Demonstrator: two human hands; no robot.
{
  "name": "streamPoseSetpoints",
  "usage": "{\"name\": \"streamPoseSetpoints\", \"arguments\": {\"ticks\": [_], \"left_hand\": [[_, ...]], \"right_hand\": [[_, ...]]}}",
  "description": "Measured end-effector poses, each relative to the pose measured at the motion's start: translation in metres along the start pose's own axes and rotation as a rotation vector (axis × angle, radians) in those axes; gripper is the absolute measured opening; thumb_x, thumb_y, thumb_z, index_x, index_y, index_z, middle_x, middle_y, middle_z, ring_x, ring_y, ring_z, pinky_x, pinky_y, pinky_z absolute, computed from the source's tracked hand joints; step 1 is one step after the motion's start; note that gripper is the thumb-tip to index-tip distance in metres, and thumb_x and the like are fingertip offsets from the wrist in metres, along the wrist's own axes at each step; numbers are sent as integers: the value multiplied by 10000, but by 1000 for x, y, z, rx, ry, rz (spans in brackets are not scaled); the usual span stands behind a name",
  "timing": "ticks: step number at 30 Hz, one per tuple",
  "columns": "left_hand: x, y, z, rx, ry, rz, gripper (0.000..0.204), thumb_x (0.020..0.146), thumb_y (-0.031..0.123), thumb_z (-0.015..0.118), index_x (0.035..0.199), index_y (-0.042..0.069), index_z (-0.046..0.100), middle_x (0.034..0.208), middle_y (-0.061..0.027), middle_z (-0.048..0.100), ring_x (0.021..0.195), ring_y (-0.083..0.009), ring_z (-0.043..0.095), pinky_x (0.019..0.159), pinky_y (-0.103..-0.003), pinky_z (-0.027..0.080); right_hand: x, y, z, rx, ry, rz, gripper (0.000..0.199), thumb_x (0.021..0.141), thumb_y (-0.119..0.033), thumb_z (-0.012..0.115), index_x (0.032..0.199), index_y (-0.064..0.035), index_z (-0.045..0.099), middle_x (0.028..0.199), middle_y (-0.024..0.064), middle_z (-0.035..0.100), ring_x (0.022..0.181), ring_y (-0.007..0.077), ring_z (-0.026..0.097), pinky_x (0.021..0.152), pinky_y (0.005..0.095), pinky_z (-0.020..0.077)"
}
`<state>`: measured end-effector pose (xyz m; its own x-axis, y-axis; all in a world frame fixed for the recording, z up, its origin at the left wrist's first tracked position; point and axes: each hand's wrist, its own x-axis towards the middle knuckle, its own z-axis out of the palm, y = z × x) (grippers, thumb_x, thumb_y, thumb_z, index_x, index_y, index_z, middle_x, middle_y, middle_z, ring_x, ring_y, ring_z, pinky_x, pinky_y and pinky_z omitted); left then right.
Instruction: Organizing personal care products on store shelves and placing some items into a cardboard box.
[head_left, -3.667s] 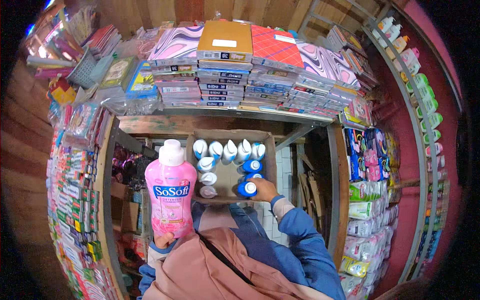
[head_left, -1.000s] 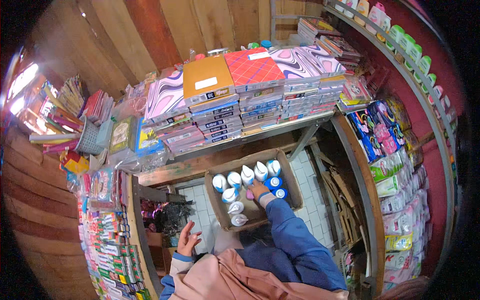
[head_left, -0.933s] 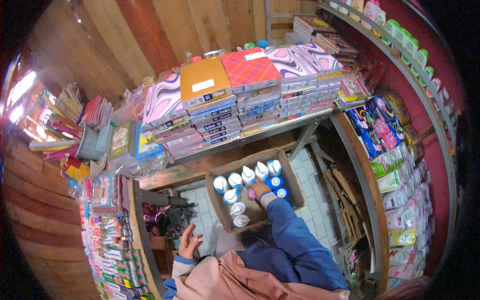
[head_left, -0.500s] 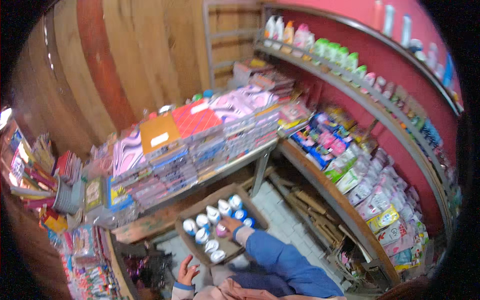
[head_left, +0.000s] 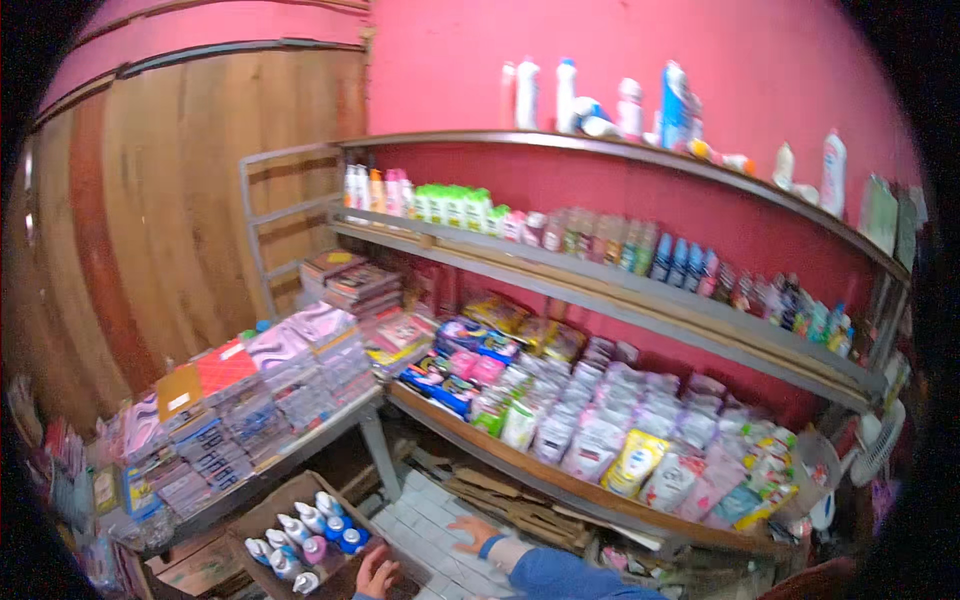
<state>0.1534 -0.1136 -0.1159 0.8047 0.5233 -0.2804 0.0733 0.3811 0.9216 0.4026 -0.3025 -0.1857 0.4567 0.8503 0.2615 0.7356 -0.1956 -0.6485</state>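
A brown cardboard box (head_left: 270, 506) at the lower left holds several bottles. Most are white and blue, such as the white bottle (head_left: 294, 528) and the blue one (head_left: 352, 541); a pink bottle (head_left: 314, 549) stands among them. My left hand (head_left: 376, 575) is at the box's near right side, fingers apart, nothing visible in it. To the right of the box, my right hand (head_left: 472, 534) reaches out above the tiled floor, its fingers spread and empty. A blue sleeve (head_left: 560, 572) covers most of my right forearm.
A table of stacked packs and notebooks (head_left: 230, 370) stands behind the box. Along the right runs a low wooden display (head_left: 600, 500) full of pouches (head_left: 635, 462). Bottles line the wall shelf (head_left: 560, 262) above it. Wood pieces (head_left: 530, 510) lie under the display.
The view has swung right and upward. My right hand has left the pink bottle in the box and is now outside it, over the floor, empty. My left hand is now beside the box.
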Motion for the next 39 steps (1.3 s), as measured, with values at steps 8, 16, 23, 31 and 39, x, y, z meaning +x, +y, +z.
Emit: {"name": "streamPoseSetpoints", "arguments": {"ticks": [8,16,23,31,39], "left_hand": [[33,46,191,27,-336,282,427,896,154,540,1296,56,426,1290,-82,479,1072,-204,564,853,-342,496],[88,119,259,-118,-399,592,384,877,61,542,1252,13,474,1166,-63,551,985,-149,560,849,-277,454],[162,240,237,-159,-307,987,383,874,103,529,1245,25,474,1269,-129,503,1050,-207,561,862,-338,463],[267,370,155,-8,-171,1375,439,885,285,518,1240,30,470,1316,-173,448,1084,-241,531,875,-370,465],[360,440,178,-64,-283,1405,366,871,301,572,1111,27,535,1247,-163,474,1043,-222,539,879,-345,453]], "right_hand": [[-101,-12,-204,33,298,203,425,781,-272,699,1155,-107,585,1164,138,565,1104,282,523,916,348,438],[-13,-85,-354,-188,291,-54,456,753,-208,707,1173,-97,570,1205,145,546,1127,301,516,945,373,416],[139,-163,-474,-838,453,-414,530,707,-215,712,1201,-112,550,1254,167,500,1149,338,486,970,416,396],[351,-200,-605,-1027,911,-615,532,727,-288,701,1184,-69,540,1191,180,518,1102,348,500,946,409,409],[495,-165,-702,-1144,1110,-307,652,714,-336,714,1265,-92,466,1193,173,496,1105,335,510,919,384,436]]}}
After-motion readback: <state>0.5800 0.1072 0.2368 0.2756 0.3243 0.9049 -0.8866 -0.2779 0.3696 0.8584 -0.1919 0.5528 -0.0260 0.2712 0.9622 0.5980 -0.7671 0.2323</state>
